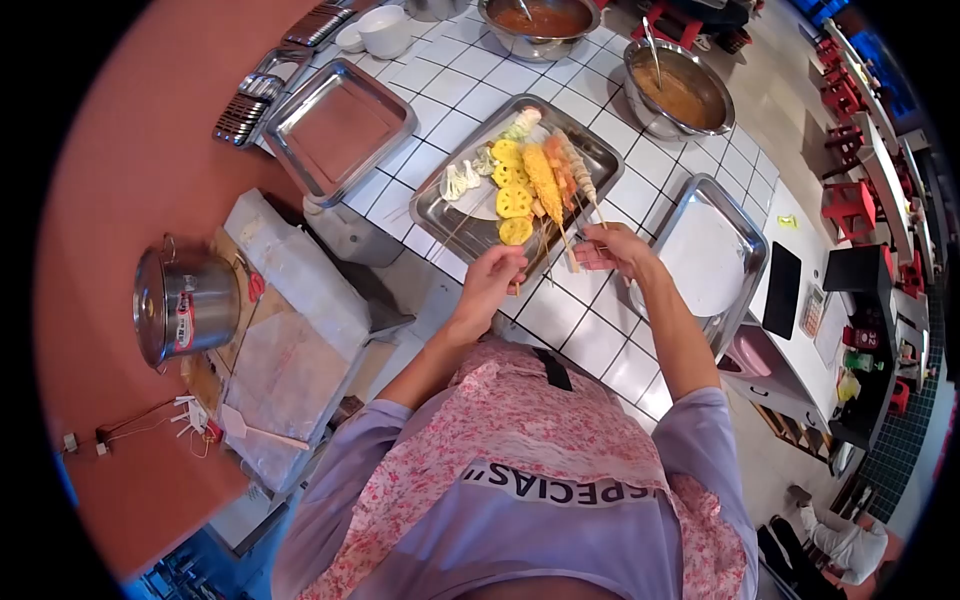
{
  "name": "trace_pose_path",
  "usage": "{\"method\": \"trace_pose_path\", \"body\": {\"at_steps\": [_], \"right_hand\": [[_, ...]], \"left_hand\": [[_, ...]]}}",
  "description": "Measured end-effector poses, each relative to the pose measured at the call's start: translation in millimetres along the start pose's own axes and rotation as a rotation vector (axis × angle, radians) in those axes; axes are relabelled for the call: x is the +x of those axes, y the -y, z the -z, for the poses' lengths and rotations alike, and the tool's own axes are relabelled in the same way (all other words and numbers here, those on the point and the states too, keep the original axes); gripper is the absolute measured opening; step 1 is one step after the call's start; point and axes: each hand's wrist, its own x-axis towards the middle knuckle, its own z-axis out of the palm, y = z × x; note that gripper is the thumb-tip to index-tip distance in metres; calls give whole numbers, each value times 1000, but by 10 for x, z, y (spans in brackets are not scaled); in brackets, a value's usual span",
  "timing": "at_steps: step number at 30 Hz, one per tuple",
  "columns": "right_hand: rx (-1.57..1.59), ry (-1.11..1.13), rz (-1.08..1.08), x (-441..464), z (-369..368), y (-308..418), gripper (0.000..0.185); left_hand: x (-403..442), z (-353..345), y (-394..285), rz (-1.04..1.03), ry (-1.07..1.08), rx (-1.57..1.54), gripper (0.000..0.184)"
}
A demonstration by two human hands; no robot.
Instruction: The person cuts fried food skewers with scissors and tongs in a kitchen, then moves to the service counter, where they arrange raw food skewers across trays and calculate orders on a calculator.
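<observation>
A metal tray (432, 212) holds several skewers on the tiled counter. Yellow lotus root slices (514, 202) are threaded in a row, and the fingers of my left hand (494, 283) pinch the stick just below them. My right hand (612, 248) is at the tray's near right edge, its fingers curled around the stick of a pale spiral skewer (574, 168). The stick of a yellow breaded skewer (541, 180) reaches my right fingertips. Beside it lies an orange skewer (560, 172). Pale leafy vegetable skewers (460, 181) lie to the left.
A bare metal tray (398, 112) stands left, and a tray lined with white paper (700, 262) stands right. Two bowls of sauce (680, 90) (540, 22) hold spoons at the back. A lidded steel pot (188, 302) is at far left.
</observation>
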Motion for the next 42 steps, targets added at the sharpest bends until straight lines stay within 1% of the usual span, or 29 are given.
{"method": "trace_pose_path", "body": {"at_steps": [4, 7, 8, 11, 12, 16, 18, 22, 25, 26, 29, 30, 32, 33, 35, 36, 37, 40, 41, 42], "right_hand": [[97, 71, -61, 37, -166, -33, 26], [-55, 6, -76, 61, -181, -17, 21], [-116, -51, -63, -20, -208, 13, 25], [-279, -141, 101, -89, -176, 15, 30], [-259, -141, 130, -92, -169, -8, 33], [-224, -110, 257, -120, -187, -70, 34], [-395, -252, 325, -10, -158, -190, 36], [-769, -549, 432, -12, -88, -211, 38], [-825, -650, 464, -35, -18, -176, 37], [-799, -685, 516, -55, 5, -182, 37], [-647, -674, 490, -400, 137, -186, 37], [-627, -695, 469, -508, 244, -245, 35], [-556, -681, 487, -668, 574, -540, 35], [-512, -721, 519, -706, 743, -741, 34], [-316, -608, 456, -980, 985, -948, 36], [-289, -600, 433, -1058, 1135, -1058, 35], [-258, -596, 412, -1109, 1247, -1176, 35], [-311, -672, 374, -1172, 1562, -1495, 35], [-392, -699, 366, -1191, 1622, -1556, 34], [-230, -654, 339, -1216, 1667, -1617, 34]], "left_hand": [[-53, 101, 100, 12, -24, 2, 28], [-78, 146, 140, 30, -20, -13, 28], [-73, 149, 137, 27, -11, -9, 28], [-55, 125, 140, 16, 23, -12, 28], [-40, 105, 146, 10, 38, -22, 28], [4, -39, 56, 36, 88, 4, 28], [14, -132, 11, 55, 107, 10, 28], [93, -261, 35, 75, 150, 45, 28], [72, -359, 66, 90, 149, 18, 27], [65, -378, 71, 93, 151, 26, 27], [5, -417, 82, 109, 148, 43, 27], [-25, -413, 64, 113, 140, 44, 27], [-66, -376, 61, 112, 117, 30, 26], [-84, -342, 72, 106, 99, 15, 26], [-133, -292, 106, 84, 79, -15, 26], [-159, -271, 123, 69, 84, -25, 26], [-181, -269, 138, 53, 93, -33, 26], [-248, -347, 128, 84, 79, 23, 27], [-238, -394, 154, 99, 79, 47, 27], [-226, -427, 176, 118, 94, 59, 27]]}}
